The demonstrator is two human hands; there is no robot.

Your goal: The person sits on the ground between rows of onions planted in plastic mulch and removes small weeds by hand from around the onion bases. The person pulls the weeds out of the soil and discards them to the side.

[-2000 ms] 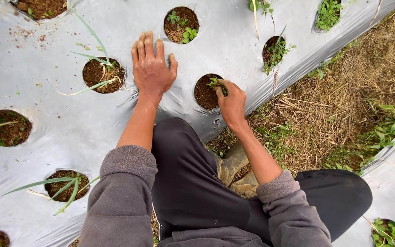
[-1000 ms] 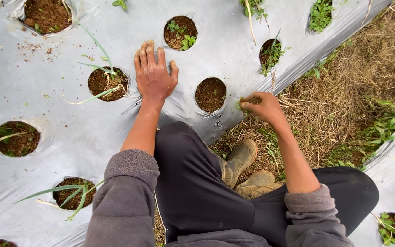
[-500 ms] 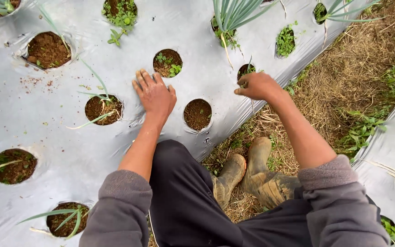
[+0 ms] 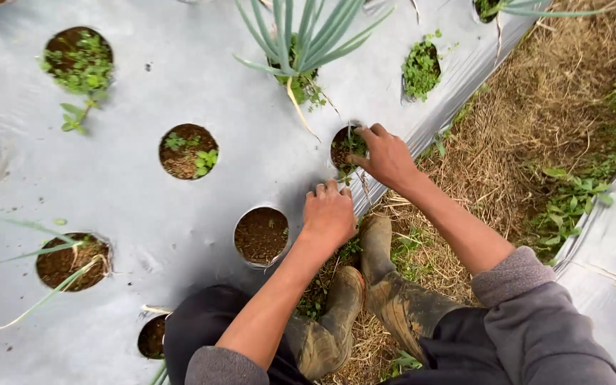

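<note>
Planting hole sits just above frame centre, cut in the grey plastic mulch sheet near its lower right edge. Small green weeds grow in it, on brown soil.

Right hand is on the hole's right rim, fingers curled in and closing on the weeds; thumb and fingertips look pinched together, though whether they actually grip a stem I cannot tell. Weeds lie directly left of those fingertips, touching or nearly so. The stems stand roughly upright out of the hole, so their long axis runs toward the camera.

Left hand is just below the hole, palm down on the sheet edge, fingers together and bent, knuckles up, holding nothing visible. Its fingertips point up-frame at the hole, near but apart. The right hand is the nearer one.

Around it:
- bare soil hole left of the left hand, nearly weed-free
- weedy hole further left
- onion plant with long blue-green leaves, upper centre
- weed-filled hole upper right
- dry straw path along the right side
- muddy rubber boots at bottom centre, below both hands, on the straw
</note>
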